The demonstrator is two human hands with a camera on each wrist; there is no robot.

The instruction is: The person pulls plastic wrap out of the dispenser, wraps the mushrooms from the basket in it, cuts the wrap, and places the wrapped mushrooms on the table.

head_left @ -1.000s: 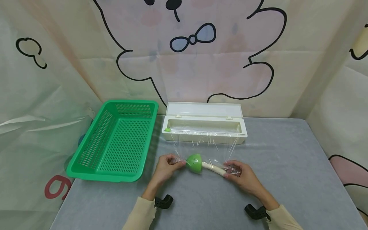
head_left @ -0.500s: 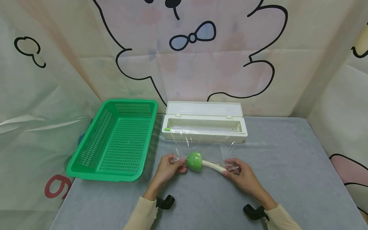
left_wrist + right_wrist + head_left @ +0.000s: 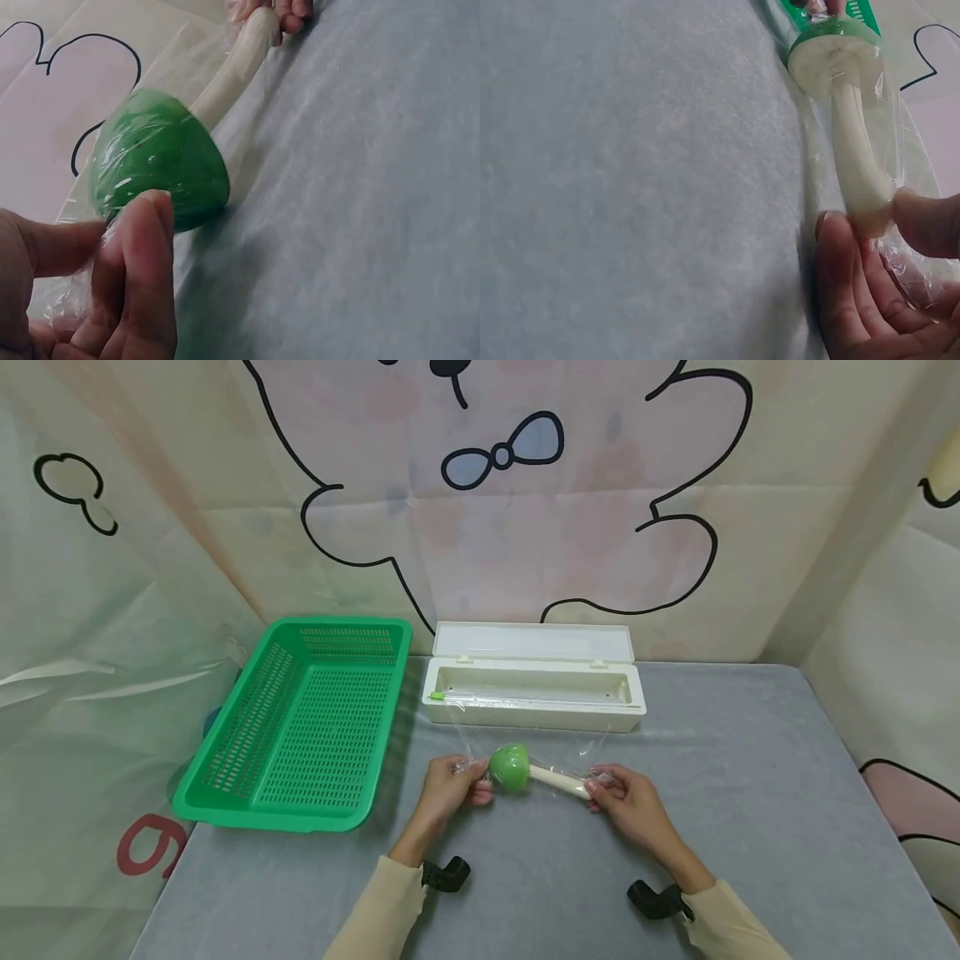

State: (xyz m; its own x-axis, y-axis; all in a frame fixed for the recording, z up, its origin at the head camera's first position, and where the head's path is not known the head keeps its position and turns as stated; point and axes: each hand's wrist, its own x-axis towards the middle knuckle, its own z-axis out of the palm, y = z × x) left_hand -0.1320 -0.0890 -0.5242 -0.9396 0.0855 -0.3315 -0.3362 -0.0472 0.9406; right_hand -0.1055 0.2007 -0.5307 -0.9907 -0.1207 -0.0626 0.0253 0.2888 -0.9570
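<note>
A toy-like mushroom with a green cap and a curved white stem lies lengthwise between my hands, covered by clear plastic wrap. My left hand pinches gathered wrap beside the cap; in the left wrist view its fingertips are right at the cap's edge. With thumb and fingers, my right hand grips the stem's end and the bunched film around it. The wrap runs from the mushroom back to a white wrap dispenser box, whose lid stands raised.
A green perforated basket stands left of the box. A small green slider sits at the box's left front edge. Grey cloth covers the table, and a printed curtain hangs close behind it.
Both hands have moved slightly toward the box and a little closer together, carrying the mushroom with them. The film between box and mushroom shows fewer taut folds.
</note>
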